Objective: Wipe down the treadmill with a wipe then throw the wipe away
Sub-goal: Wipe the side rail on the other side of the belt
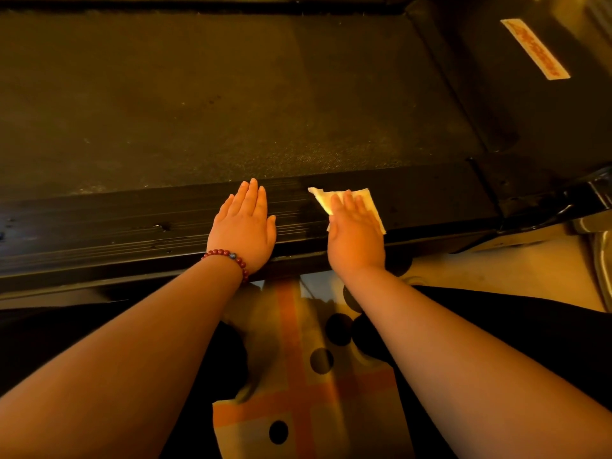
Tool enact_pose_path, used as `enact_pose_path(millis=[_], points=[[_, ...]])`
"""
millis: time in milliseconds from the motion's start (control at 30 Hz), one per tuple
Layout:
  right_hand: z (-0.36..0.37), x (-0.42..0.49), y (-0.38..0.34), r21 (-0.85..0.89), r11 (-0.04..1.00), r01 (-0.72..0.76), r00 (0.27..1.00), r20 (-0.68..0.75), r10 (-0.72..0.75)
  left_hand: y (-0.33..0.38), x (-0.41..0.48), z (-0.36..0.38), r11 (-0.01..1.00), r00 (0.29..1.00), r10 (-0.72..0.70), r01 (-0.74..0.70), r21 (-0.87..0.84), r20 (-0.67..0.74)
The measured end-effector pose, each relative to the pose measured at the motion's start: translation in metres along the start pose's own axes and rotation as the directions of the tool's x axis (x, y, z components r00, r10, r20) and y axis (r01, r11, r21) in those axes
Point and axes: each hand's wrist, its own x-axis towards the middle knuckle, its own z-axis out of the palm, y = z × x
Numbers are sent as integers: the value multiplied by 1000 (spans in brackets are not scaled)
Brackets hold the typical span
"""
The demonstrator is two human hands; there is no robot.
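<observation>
The black treadmill fills the upper half of the head view, its textured belt (198, 104) behind a ribbed side rail (99, 226). A pale folded wipe (362, 198) lies flat on that rail. My right hand (356, 236) presses down on the wipe with straight fingers, covering most of it. My left hand (245, 226), with a red bead bracelet at the wrist, rests flat on the rail just left of the wipe and holds nothing.
The treadmill's motor cover (536, 77) with an orange-lettered sticker (535, 48) rises at the right. A patterned mat (304, 376) with dark dots and orange stripes lies on the floor below my arms. A metal frame part (592, 193) sits at the right edge.
</observation>
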Motion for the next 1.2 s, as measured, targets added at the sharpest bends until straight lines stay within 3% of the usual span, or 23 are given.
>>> enact_pose_path(millis=[133,233,300,367,433,500,633,1000,1200], points=[[-1,-3,-20,135,976,171,975,117,-187,0,2,-5,997,1000,-6,7,-72,14],[-18,-2,-17,447,891,79,965,188,-180,-1,3,-15,965,998,-55,61,-253,34],[-26,-2,-1,582,813,15,993,85,-79,6,4,-22,954,995,-98,86,-287,-30],[-28,0,23,536,844,-22,1000,-2,27,23,4,-29,974,985,-77,41,-221,-157],[-25,1,39,417,908,-47,999,14,46,48,7,-32,984,971,58,-95,-153,-230],[-19,2,46,304,953,-8,1000,29,-1,69,9,-25,973,972,174,-195,-125,-161],[-14,4,45,178,983,33,999,16,-36,66,10,-3,984,986,163,-159,-77,43],[-12,23,25,73,983,170,985,24,-172,61,11,-9,990,995,97,-95,-106,13],[-5,20,29,-24,981,192,981,33,-191,40,23,-9,997,992,76,-73,-36,105]])
